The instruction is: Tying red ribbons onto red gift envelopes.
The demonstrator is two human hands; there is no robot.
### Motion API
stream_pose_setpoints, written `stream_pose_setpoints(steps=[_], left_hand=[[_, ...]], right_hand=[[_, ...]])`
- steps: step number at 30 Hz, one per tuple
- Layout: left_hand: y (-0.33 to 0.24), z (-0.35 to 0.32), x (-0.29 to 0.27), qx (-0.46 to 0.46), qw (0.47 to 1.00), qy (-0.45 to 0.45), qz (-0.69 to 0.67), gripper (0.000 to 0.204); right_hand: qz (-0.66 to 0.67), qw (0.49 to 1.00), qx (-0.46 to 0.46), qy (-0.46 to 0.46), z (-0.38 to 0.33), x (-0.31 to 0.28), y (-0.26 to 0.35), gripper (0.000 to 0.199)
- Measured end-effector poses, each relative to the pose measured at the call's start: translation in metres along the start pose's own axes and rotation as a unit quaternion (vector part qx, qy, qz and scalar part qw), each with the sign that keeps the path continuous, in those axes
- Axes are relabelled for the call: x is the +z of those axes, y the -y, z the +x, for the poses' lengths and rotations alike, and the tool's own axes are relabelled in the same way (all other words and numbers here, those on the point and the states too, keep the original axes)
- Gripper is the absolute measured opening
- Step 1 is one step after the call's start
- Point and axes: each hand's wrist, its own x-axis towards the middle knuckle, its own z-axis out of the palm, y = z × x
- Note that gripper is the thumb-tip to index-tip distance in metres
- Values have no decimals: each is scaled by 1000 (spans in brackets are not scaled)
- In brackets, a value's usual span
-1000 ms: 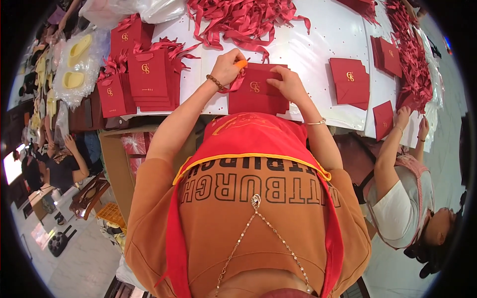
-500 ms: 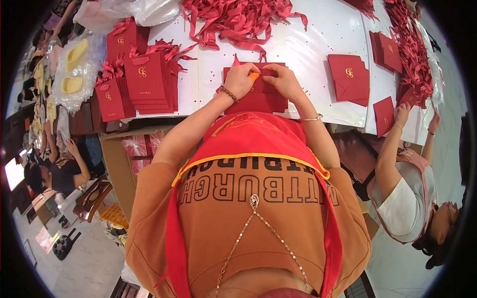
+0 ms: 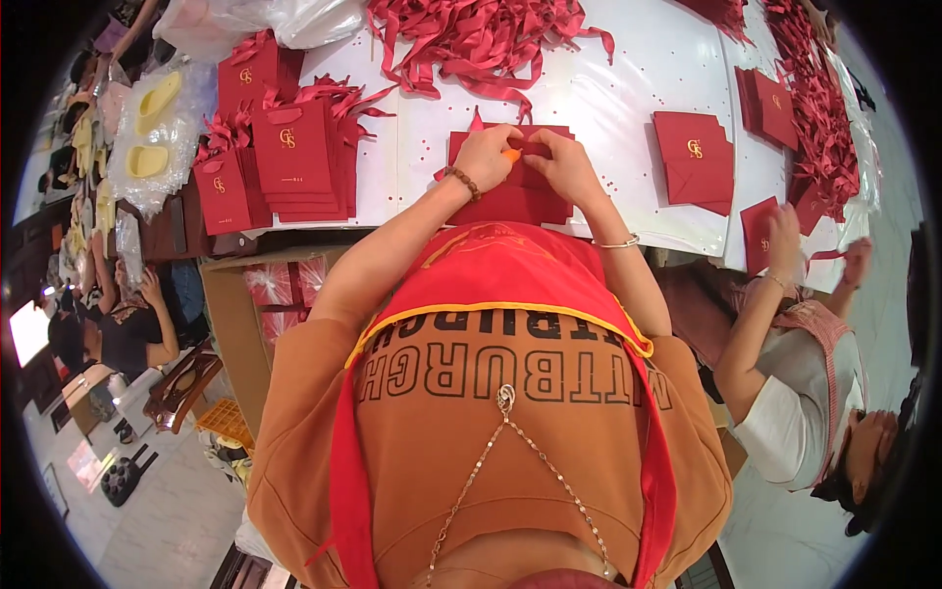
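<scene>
In front of my waist a red paper bag (image 3: 522,206) lies flat on the white table, stacked on others like it. My left hand (image 3: 488,159), with a beaded bracelet at the wrist, is closed over the bag's far part. A small orange piece (image 3: 512,155) shows at its thumb; whether it is held or worn I cannot tell. My right hand (image 3: 564,167) pinches close beside it, fingertips nearly touching the left ones. What lies between the fingertips is mostly hidden. A short red ribbon end (image 3: 476,119) pokes up beyond my left hand.
A heap of red ribbons (image 3: 471,44) lies beyond my hands. Ribboned bags (image 3: 294,147) stand stacked on the left, flat bags (image 3: 693,157) on the right. At the far right a co-worker's hand (image 3: 783,240) moves beside another bag. A cardboard box (image 3: 231,314) stands below the table.
My right fingers have bent in closer to my left hand, and less of the orange piece shows. The co-worker's hands have shifted toward the table's near edge.
</scene>
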Motion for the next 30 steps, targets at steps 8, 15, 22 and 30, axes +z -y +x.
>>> stream_pose_setpoints(steps=[8, 15, 22, 30], left_hand=[[-7, 3, -7, -75, 991, 65, -94, 25], [-2, 0, 3, 155, 976, -30, 147, 19], [-9, 5, -12, -65, 987, 90, -116, 18], [-13, 1, -10, -11, 997, 53, -46, 25]], right_hand=[[33, 999, -12, -22, -4, 0, 4, 22], [31, 999, -32, -29, -3, 1, 1, 23], [123, 991, 56, 13, -6, -2, 2, 25], [146, 986, 77, 25, -4, -3, 1, 28]])
